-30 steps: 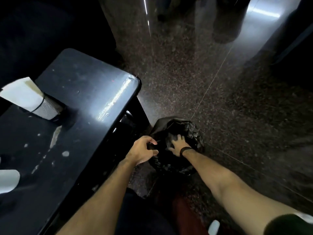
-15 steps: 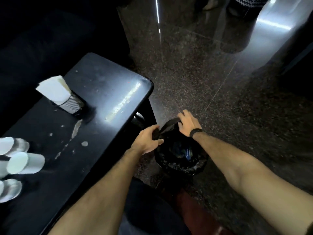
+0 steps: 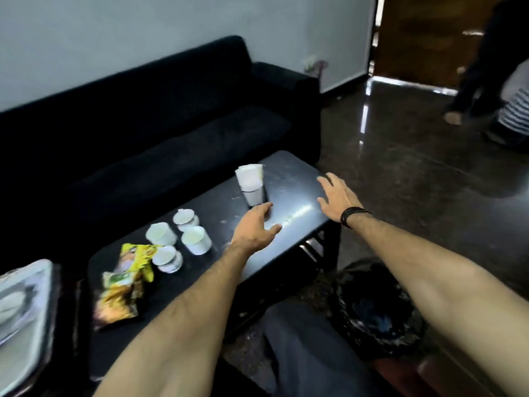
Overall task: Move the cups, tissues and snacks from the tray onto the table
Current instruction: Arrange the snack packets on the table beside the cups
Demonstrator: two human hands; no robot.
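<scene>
Several white paper cups (image 3: 183, 239) stand grouped on the black table (image 3: 289, 173). Yellow snack packets (image 3: 126, 285) lie just left of them. A holder with white tissues (image 3: 251, 183) stands toward the table's far end. The silver tray (image 3: 25, 310) is at the left edge of the view. My left hand (image 3: 256, 226) hovers open over the table, near the tissue holder. My right hand (image 3: 337, 197), with a black wristband, is open above the table's right edge. Both hands hold nothing.
A black sofa (image 3: 171, 116) runs behind the table. A bin lined with a black bag (image 3: 375, 308) sits on the dark floor at the lower right, beside my leg. People's legs (image 3: 481, 81) are at the far right by a wooden door.
Both hands have let go of the black bin bag and risen over the table. The view has lifted from the floor to the table, sofa and room.
</scene>
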